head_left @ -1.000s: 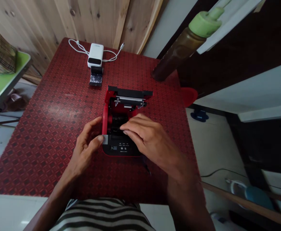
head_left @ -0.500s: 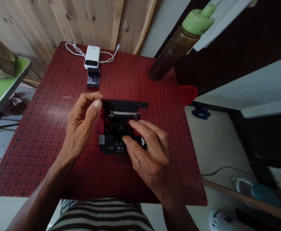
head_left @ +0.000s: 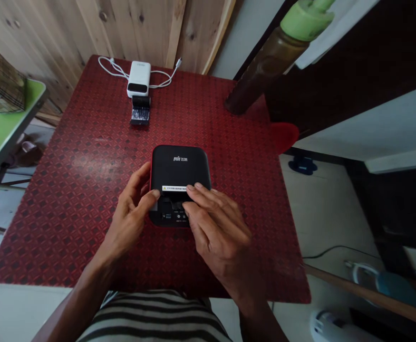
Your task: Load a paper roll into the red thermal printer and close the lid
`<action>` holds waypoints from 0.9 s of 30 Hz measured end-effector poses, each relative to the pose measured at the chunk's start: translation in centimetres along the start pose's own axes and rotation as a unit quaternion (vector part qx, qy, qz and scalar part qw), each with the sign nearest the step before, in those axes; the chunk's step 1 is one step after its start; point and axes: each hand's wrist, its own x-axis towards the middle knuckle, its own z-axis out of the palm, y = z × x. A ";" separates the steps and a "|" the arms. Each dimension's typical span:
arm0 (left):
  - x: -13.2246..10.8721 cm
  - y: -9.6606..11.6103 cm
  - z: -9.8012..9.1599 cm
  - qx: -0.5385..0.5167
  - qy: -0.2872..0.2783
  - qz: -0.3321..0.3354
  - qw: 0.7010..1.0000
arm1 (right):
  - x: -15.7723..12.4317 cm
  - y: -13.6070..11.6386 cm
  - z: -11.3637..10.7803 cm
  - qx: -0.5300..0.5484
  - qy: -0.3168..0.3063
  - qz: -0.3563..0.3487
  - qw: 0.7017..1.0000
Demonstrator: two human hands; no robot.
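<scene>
A small black printer [head_left: 179, 164] with a red base edge sits lid-down in the middle of the red patterned table [head_left: 86, 156]. My left hand [head_left: 131, 213] grips its left front corner, thumb on top by a grey tab and fingers against the side. My right hand [head_left: 217, 228] lies over the front panel with fingers stretched flat, their tips on the lid's front edge near a white and yellow label. The buttons on the front are partly hidden by my right fingers.
A white power bank [head_left: 139, 78] with a white cable [head_left: 111, 66] lies at the table's far edge, a small black part [head_left: 140, 110] just in front of it. A brown bottle with a green cap [head_left: 265, 66] stands at the far right. A green table [head_left: 1, 118] is at left.
The printer's lid was open, showing the inside; my left hand swung it down and it is now closed. My right hand moved off the inside onto the lid's front edge.
</scene>
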 end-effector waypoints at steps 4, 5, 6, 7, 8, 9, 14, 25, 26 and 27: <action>0.2 0.2 0.2 -0.018 0.012 0.001 1.000 | 0.1 -0.1 0.0 0.010 -0.019 0.012 1.000; 0.3 0.1 0.2 -0.019 0.016 0.001 1.000 | 0.1 -0.1 -0.1 0.012 -0.021 0.014 1.000; 0.3 0.1 0.3 -0.019 0.020 0.003 1.000 | 0.1 -0.1 -0.1 0.013 -0.023 0.017 1.000; 0.4 0.1 0.3 -0.015 0.023 0.005 1.000 | 0.1 -0.1 -0.1 0.015 -0.024 0.019 0.999; 0.4 0.0 0.3 -0.010 0.023 0.006 1.000 | 0.0 0.0 -0.1 0.018 -0.024 0.020 0.999; 0.4 0.0 0.3 -0.005 0.022 0.005 1.000 | 0.0 0.0 -0.1 0.020 -0.023 0.018 0.999; -0.4 -0.1 -0.3 0.007 0.018 -0.006 1.000 | -0.4 0.2 0.0 0.040 -0.009 0.010 0.999; -1.4 -0.2 -1.5 0.020 0.018 -0.028 0.999 | -4.8 -0.1 -0.5 0.061 0.088 0.176 0.979; -1.4 -0.2 -1.4 0.021 0.019 -0.027 0.999 | -5.4 -0.2 -0.4 0.075 0.083 0.198 0.974; -1.3 -0.2 -1.4 0.022 0.021 -0.026 0.999 | -5.8 -0.2 -0.2 0.090 0.077 0.215 0.969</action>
